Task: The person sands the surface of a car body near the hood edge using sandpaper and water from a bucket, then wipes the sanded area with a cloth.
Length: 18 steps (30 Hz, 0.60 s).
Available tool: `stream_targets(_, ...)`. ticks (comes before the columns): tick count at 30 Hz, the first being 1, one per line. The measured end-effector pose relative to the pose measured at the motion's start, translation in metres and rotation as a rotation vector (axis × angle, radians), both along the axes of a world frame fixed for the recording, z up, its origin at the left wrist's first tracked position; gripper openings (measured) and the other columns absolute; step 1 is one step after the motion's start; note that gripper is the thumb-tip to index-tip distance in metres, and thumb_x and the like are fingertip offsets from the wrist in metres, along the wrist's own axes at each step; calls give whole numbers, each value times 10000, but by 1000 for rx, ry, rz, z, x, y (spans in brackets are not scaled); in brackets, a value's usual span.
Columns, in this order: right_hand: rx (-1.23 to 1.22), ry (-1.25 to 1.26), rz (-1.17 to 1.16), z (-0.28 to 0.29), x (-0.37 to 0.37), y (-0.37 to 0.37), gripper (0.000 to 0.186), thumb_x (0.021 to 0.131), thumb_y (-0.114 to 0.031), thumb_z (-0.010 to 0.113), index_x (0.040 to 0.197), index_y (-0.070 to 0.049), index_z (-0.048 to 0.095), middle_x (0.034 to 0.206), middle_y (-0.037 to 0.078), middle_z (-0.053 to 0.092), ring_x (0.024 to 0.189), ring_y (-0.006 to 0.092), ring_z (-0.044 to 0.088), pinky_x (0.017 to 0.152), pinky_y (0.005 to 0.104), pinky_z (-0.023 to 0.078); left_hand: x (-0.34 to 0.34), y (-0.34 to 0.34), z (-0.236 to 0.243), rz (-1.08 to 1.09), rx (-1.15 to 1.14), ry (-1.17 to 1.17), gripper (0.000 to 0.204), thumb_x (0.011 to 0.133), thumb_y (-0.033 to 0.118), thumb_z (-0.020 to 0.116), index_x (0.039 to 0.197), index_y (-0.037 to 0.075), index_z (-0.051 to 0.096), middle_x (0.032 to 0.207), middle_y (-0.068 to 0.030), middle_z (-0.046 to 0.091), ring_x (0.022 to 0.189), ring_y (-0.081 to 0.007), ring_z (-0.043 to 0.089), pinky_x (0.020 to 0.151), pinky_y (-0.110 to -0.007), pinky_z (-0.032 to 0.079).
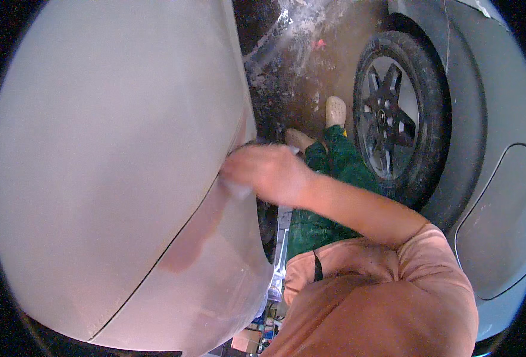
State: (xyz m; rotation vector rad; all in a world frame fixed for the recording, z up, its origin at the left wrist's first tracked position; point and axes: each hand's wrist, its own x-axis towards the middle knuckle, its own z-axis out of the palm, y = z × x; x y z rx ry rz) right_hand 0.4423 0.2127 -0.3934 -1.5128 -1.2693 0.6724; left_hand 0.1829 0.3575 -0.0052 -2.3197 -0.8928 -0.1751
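Observation:
My right hand (272, 174) reaches across to the left and presses against the pale grey car body (108, 137), near its edge beside a dark panel seam. The fingers are bent and smeared by motion, and a whitish pad or sheet (237, 189) shows under them. Its exact kind is too blurred to tell. Just below the hand, a dull reddish-brown patch (188, 244) with an uneven edge runs along the seam. A narrower strip of similar colour lies above the hand. My left hand does not appear.
On the right stands a second grey car (507, 119), its black-spoked wheel (388, 116) close to my legs. My feet in light clogs (335, 111) are on a stained dark floor (298, 65) between the cars. Boxes and small items (248, 341) sit low behind the bumper.

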Motion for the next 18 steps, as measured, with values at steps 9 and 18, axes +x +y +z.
stream_targets(9, -51, -48, 1, -48, -5, -4, 539, 679, -3, 650, 1210, -91, 685, 1233, 96, 685, 1149, 285, 657, 952, 394, 566, -2, 0, -1, 11, 4, 5, 949, 965, 583, 570, 1578, -19, 169, 1628, -258, 162, 1505, -426, 186, 1222, -578, 184)
stream_targets(18, -88, -42, -10, -100, -8, 0, 580, 693, 43, 648, 1252, -107, 666, 1211, 91, 696, 1130, 295, 667, 936, 409, 575, 1, 0, -2, 15, 4, 12, 941, 966, 581, 570, 1579, -14, 174, 1630, -252, 167, 1506, -422, 188, 1224, -576, 183)
